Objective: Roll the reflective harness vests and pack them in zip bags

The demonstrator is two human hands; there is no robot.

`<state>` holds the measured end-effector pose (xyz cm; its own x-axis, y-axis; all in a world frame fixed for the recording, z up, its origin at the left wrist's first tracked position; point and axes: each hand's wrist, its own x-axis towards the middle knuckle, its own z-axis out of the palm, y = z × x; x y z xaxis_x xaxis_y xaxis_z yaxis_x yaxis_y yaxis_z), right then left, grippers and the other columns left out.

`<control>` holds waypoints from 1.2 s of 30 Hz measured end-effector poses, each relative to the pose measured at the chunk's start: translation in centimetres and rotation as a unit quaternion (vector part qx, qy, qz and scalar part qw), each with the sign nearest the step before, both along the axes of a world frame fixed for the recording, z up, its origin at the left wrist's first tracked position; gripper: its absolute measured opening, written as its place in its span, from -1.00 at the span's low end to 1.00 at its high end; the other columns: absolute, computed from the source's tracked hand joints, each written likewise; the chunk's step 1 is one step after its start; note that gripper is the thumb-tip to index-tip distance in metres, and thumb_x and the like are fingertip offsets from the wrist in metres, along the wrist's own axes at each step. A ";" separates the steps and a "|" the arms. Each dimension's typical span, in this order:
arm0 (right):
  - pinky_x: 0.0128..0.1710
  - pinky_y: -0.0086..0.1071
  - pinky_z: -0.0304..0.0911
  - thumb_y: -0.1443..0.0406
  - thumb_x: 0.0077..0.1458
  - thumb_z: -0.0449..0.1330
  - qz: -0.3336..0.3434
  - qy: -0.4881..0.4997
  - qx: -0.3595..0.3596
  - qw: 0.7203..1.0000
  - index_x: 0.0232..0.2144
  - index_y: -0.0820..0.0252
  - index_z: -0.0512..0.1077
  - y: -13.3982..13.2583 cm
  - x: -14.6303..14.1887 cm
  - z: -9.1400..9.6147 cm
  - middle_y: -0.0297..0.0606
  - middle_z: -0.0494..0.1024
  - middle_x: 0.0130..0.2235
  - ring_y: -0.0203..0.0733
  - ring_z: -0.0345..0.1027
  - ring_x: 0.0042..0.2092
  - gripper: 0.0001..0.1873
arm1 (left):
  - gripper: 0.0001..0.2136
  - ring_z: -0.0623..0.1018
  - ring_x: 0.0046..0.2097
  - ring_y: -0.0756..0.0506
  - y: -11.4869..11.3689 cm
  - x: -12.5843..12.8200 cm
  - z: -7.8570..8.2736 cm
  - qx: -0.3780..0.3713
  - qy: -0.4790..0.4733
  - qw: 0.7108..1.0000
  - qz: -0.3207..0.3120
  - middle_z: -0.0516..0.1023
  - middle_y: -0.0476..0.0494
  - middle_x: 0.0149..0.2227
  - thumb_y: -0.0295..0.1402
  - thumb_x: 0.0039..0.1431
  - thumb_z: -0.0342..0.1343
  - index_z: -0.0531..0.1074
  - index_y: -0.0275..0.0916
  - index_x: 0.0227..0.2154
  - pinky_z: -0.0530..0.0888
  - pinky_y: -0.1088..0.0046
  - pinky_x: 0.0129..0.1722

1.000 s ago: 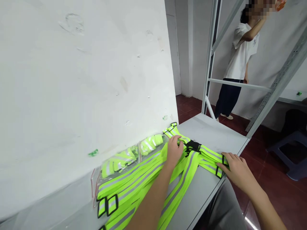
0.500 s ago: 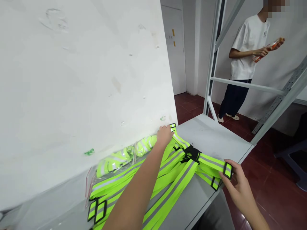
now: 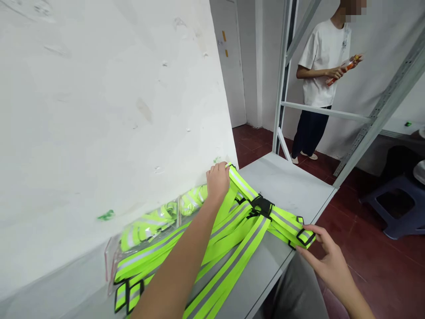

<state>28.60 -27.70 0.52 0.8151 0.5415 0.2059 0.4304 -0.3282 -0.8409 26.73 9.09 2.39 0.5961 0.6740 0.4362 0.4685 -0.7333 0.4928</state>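
Note:
Neon-green reflective strap vests [image 3: 229, 235] with grey stripes and black buckles lie spread over a grey shelf board [image 3: 285, 184]. My left hand [image 3: 217, 179] is closed on the far strap end by the wall, holding it slightly raised. My right hand [image 3: 320, 254] pinches the strap end with a black slider [image 3: 303, 236] at the board's front edge. A black clip buckle [image 3: 262, 206] sits between the two hands.
Clear bags of folded green vests [image 3: 159, 219] lie against the white wall [image 3: 99, 110]. A grey metal rack frame [image 3: 282, 88] stands behind the board. Another person in a white shirt [image 3: 323, 66] stands beyond it holding an orange item. A dark stool [image 3: 395, 208] sits right.
My left hand moved from the middle of the straps to the far end by the wall. My right hand drew its strap end to the board's front edge. The other person lowered their arms.

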 end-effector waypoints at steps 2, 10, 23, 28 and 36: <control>-0.20 -0.34 0.33 0.09 0.04 0.24 -0.031 0.021 0.028 0.999 -0.10 0.08 0.35 -0.2 -0.5 0.2 -0.26 0.54 -0.24 -0.13 0.44 -0.21 -0.61 | -0.71 0.39 0.08 -0.26 -0.1 -0.1 0.3 -0.038 -0.053 0.998 0.005 0.42 -0.32 0.03 -0.32 0.30 -0.13 0.28 -0.23 0.03 0.29 0.18 0.05; -0.45 -0.37 0.24 0.04 0.06 0.22 -0.063 0.088 0.052 0.993 -0.09 0.05 0.30 -0.4 -0.8 -1.3 -0.38 0.39 -0.42 -0.25 0.28 -0.47 -0.58 | -0.83 0.49 -0.43 -0.10 0.5 0.2 0.3 -0.310 -0.190 0.930 0.054 0.43 -0.09 -0.40 -0.30 0.30 -0.09 0.21 -0.20 -0.10 0.45 0.36 -0.41; -0.41 -0.29 0.39 0.04 -0.05 0.31 -0.110 0.262 0.212 0.935 -0.44 0.09 0.23 1.6 -0.9 1.0 -0.44 0.30 -0.49 -0.25 0.33 -0.49 -0.62 | -0.75 0.57 -0.32 -0.07 -0.9 1.7 1.4 -0.520 -0.282 0.802 -0.081 0.54 -0.21 -0.34 -0.40 0.13 0.20 0.37 -0.32 -0.14 0.52 0.32 -0.24; -0.45 -0.34 0.42 0.09 -0.03 0.30 -0.144 0.201 0.256 0.934 -0.40 0.06 0.17 2.9 -2.0 1.6 -0.46 0.21 -0.42 -0.34 0.22 -0.49 -0.63 | -0.70 0.53 -0.09 -0.12 -3.7 0.7 3.0 -0.430 -0.315 0.843 -0.071 0.51 -0.18 -0.13 -0.46 0.06 0.21 0.38 -0.25 -0.11 0.44 0.29 -0.04; -0.38 -0.31 0.45 0.17 0.03 0.27 -0.101 0.177 0.264 0.943 -0.28 0.05 0.18 4.2 -3.1 1.4 -0.41 0.25 -0.34 -0.35 0.20 -0.45 -0.67 | -0.70 0.43 0.04 -0.15 -12.1 -2.8 0.4 -0.058 0.003 0.924 -0.379 0.40 -0.17 -0.01 -0.39 0.17 0.11 0.36 -0.16 -0.02 0.37 0.26 0.09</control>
